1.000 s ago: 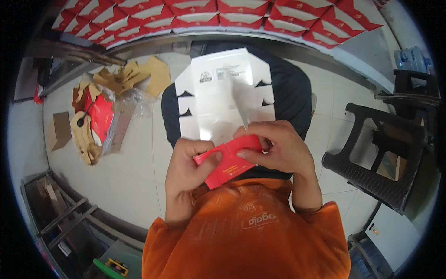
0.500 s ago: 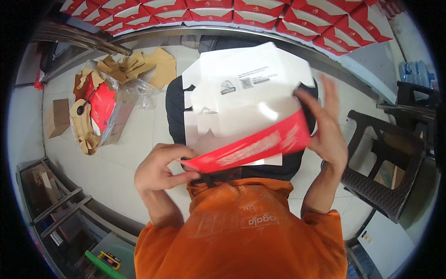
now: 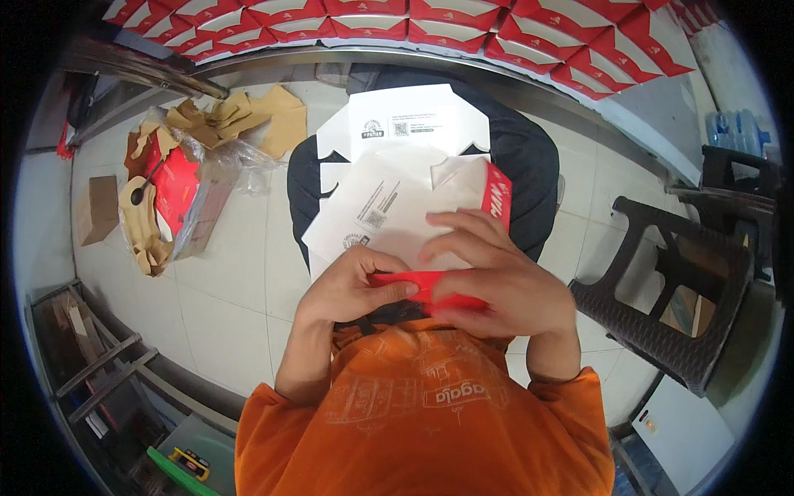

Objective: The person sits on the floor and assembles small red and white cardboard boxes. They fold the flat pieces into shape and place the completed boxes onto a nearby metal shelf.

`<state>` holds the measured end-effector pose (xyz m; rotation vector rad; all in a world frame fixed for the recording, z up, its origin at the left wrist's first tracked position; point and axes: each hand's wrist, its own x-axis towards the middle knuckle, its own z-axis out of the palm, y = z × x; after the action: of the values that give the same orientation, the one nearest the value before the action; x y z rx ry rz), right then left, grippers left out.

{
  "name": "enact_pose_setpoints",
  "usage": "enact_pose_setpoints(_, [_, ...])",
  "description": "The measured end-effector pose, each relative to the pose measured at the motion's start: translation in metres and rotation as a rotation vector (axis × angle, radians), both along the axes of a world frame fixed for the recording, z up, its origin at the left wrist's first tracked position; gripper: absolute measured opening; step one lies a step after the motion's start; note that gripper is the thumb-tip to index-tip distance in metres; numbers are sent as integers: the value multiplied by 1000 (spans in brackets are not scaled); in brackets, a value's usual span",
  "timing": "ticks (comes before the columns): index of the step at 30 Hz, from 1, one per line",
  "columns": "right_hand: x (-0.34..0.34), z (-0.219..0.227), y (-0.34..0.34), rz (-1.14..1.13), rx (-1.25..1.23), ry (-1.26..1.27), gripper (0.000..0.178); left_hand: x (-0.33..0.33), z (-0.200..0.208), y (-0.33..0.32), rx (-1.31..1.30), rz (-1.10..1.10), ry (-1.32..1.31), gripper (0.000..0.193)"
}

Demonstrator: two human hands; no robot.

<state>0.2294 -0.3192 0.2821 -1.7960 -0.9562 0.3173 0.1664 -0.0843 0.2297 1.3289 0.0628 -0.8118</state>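
Note:
A flat carton blank (image 3: 405, 211), white inside with red outer panels, lies tilted across my lap. Its near edge is turned up and shows a red strip. My left hand (image 3: 343, 289) is closed on that edge, with the thumb on the red side. On the right part of the same strip, my right hand (image 3: 504, 285) grips with curled fingers, the index finger stretched over the white face. Its lower part is slightly blurred. Under this piece rests another white blank (image 3: 380, 112) with dark print and cut notches, lying on my dark-clad legs.
Folded red and white boxes (image 3: 451, 31) stand in rows along the far side. At left, a torn brown paper and plastic pack (image 3: 203, 211) holds red sheets, a black spoon-like thing on top. A dark plastic stool (image 3: 703, 281) is at right, a green-edged bin (image 3: 178, 463) at lower left.
The carton blank has turned and come down onto the lap, its white inside now facing up. My right hand has moved left and down, close to my left hand, which has shifted right.

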Motion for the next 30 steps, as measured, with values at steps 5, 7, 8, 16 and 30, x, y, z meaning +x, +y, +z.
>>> enact_pose_setpoints(5, [-4, -1, 5, -56, -280, -102, 17, 1, 5, 2, 13, -9, -171, 8])
enact_pose_setpoints(7, [-8, -1, 8, 123, -293, -103, 16, 2, 7, 2, 35, -31, -216, 8])
enact_pose_setpoints(8, [-5, 3, 9, -32, -284, -107, 15, -1, 3, 4, 45, -53, -244, 8])
enact_pose_setpoints(16, [1, 9, 11, 297, -420, -96, 14, 6, 0, -1, 44, -242, -527, 6])
enact_pose_setpoints(30, [2, 0, 9, -115, -301, -86, 17, 12, 31, 0, 312, -239, -593, 16])
